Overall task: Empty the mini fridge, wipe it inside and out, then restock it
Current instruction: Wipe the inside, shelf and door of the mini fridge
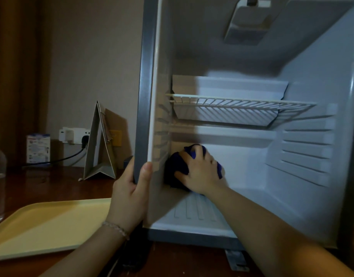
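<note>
The right hand squeezes a soft blue cloth inside the mini fridge. The left hand grips its heavy, stiff edge.

You have a single view, from the head camera, so no second view shares the scene. It sits close in front of the open mini fridge and faces straight into its cavity, tipped slightly down, so the wire shelf lies about mid-frame and the fridge's floor shows below it. The fridge fills the right two thirds; its top and right edge are cut off. Your left hand and right hand enter from the bottom edge. To the left, the wide lens takes in the worktop, the yellow tray and the wall behind.
</note>
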Demonstrator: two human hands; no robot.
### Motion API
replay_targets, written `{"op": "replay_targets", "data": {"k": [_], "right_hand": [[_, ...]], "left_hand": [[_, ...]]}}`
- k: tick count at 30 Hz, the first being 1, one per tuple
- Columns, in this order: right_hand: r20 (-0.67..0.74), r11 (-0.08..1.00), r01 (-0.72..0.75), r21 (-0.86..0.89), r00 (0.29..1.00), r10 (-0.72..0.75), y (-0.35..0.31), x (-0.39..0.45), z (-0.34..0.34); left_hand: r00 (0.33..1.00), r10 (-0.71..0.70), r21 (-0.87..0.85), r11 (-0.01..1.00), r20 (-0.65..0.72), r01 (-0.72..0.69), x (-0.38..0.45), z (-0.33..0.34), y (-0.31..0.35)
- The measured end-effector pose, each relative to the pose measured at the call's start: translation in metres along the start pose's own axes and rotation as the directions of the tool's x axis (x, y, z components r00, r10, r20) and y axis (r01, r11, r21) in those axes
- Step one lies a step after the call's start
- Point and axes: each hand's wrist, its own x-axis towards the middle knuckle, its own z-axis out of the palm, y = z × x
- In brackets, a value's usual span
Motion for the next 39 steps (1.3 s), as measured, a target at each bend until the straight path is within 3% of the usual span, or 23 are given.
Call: {"op": "replay_targets", "data": {"k": [8,12,19,25,30,39], "right_hand": [[-0.033,0.999,-0.037,0.007,0.999,0.037,-0.007,-0.004,0.005],[-0.015,0.989,0.075,-0.126,0.997,-0.078,-0.006,-0.003,0.013],[0.077,0.979,0.173,-0.106,0.983,-0.165,0.006,-0.002,0.013],[0.038,0.952,0.245,-0.182,0.969,-0.242,0.007,0.008,0.005],[-0.108,0.974,0.18,-0.139,0.975,-0.196,0.022,0.018,-0.004],[-0.229,0.998,0.055,0.032,0.972,-0.046,0.052,0.006,-0.006]], "left_hand": [[1.0,-0.012,-0.018,1.0,0.017,0.012,0.0,0.0,0.0],[1.0,-0.006,-0.019,1.0,0.015,0.007,0.0,0.0,0.001],[1.0,-0.016,0.015,1.0,-0.002,0.016,-0.001,0.0,-0.002],[1.0,-0.005,0.019,1.0,-0.004,0.005,-0.001,0.0,0.0],[0.999,-0.005,0.022,1.0,0.032,0.004,0.0,0.0,0.002],[0.999,0.008,0.014,1.0,0.039,-0.008,0.0,-0.001,0.003]]}}
